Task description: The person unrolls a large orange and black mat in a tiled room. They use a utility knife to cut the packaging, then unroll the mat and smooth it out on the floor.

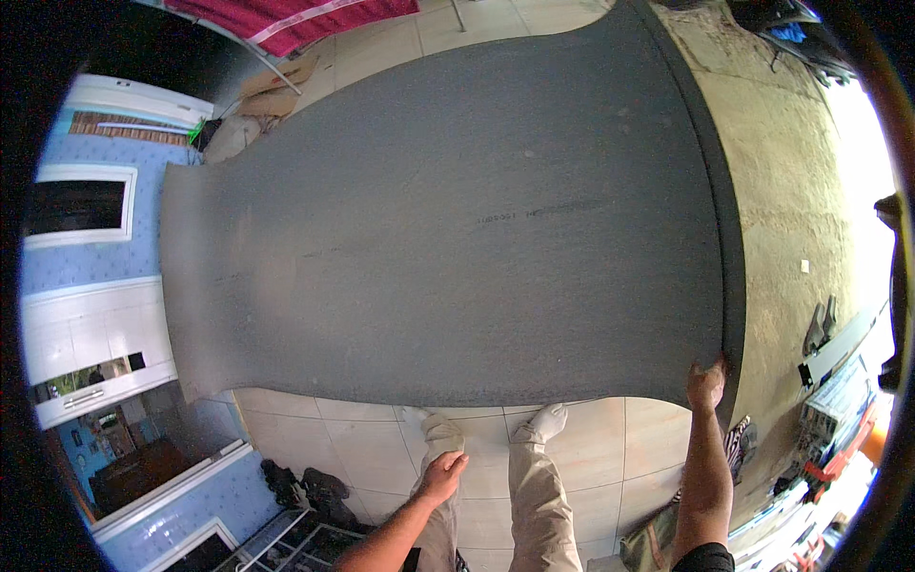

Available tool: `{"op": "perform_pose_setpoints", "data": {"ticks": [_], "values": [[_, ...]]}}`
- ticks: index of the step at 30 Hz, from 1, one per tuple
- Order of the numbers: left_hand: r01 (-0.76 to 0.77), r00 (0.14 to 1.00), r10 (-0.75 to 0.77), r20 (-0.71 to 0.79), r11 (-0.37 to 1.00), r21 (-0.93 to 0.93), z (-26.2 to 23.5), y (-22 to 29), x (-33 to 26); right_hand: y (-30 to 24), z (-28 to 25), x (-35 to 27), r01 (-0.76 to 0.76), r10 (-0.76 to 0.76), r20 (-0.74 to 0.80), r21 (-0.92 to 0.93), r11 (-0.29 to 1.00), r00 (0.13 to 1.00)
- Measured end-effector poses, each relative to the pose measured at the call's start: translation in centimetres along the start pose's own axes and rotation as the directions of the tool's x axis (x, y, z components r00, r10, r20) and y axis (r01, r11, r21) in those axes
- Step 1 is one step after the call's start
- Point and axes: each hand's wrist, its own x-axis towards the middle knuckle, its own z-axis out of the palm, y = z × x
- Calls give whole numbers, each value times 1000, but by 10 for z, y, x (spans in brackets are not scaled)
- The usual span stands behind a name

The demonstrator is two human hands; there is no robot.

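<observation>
A large dark grey flexible sheet (429, 229) stretches across the tiled floor in front of me. Its right side is rolled or folded up along a thick edge, and its left end curves upward by the wall. Faint dark markings run across its middle. My right hand (707, 385) is closed around the sheet's near right corner, some fingers hidden by the edge. My left hand (443, 476) hangs in a fist above my left leg, apart from the sheet, and I see nothing in it.
Pale floor tiles (372, 434) lie under my feet. Rough concrete (782, 191) extends along the right, with shoes (820, 324) and assorted items beyond. A blue wall (105, 257) with white frames stands at left. A red cloth (305, 24) hangs on a rack at the far side.
</observation>
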Motion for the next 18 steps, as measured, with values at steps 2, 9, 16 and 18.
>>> {"op": "perform_pose_setpoints", "data": {"ticks": [2, 9, 16, 18], "values": [[22, 1000, -22, -8, 1000, 1, -5, -11, -11, 2, 6, 10, -44, 44, 62, 1, 999, 997], [26, 999, -33, 17, 953, 301, -37, -73, -37, 25, 8, 38, 39, -25, 53, -300, 953, 998], [114, 993, -119, -1, 948, 298, -30, -62, -38, 19, -3, -6, 1, -98, -231, -386, 923, 968], [-32, 999, 37, -11, 958, 285, -24, -54, -34, 17, -1, -7, -7, -55, -192, -307, 952, 980]]}}
